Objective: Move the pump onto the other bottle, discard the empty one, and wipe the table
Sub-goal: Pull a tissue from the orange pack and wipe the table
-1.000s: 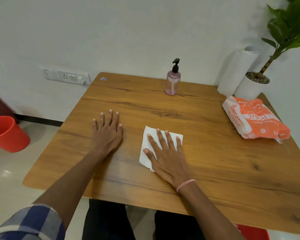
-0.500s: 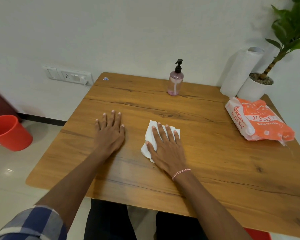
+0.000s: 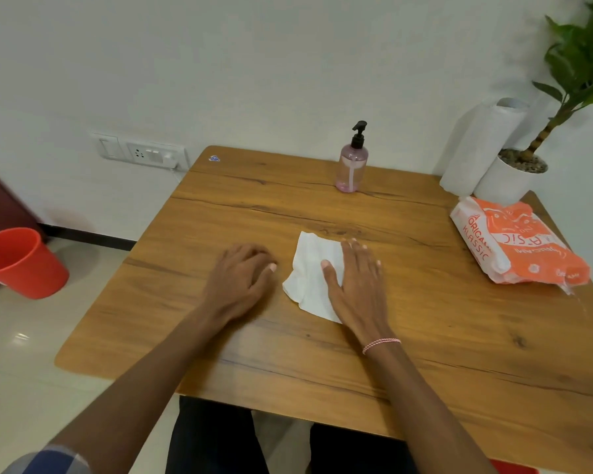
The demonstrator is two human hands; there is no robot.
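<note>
Under the right hand [image 3: 358,285]: fingers [image 3: 355,256] extended and close together, palm flat on a white tissue [image 3: 310,275], pinning it to the counter [image 3: 425,336]. Tissue is crumpled at its left edge and sticks out left of and below the hand. Thin pink-white bracelet [image 3: 380,345] on that wrist.

Left hand [image 3: 242,280] sits just left of the tissue, not touching it; fingers curled loosely, knuckles up, gripping nothing. Slightly motion-blurred.

Counter is wood-grain laminate with rounded corners, dark grain lines running across. Pump bottle [image 3: 352,165], pink-tinted clear body with black pump on top, stands upright near the far edge, well apart from both hands. Orange-and-white tissue pack [image 3: 514,242] lies at the right side. White paper roll [image 3: 476,148] and white plant pot [image 3: 509,179] with a green plant at the far right corner, touching each other. Small sticker [image 3: 214,159] at the far left corner.

Room: plain white wall, switch/socket plate [image 3: 139,153] left of the counter, pale glossy floor tiles, red bucket [image 3: 18,263] on the floor to the left, tilted. Plaid sleeve [image 3: 45,461] at bottom left.
</note>
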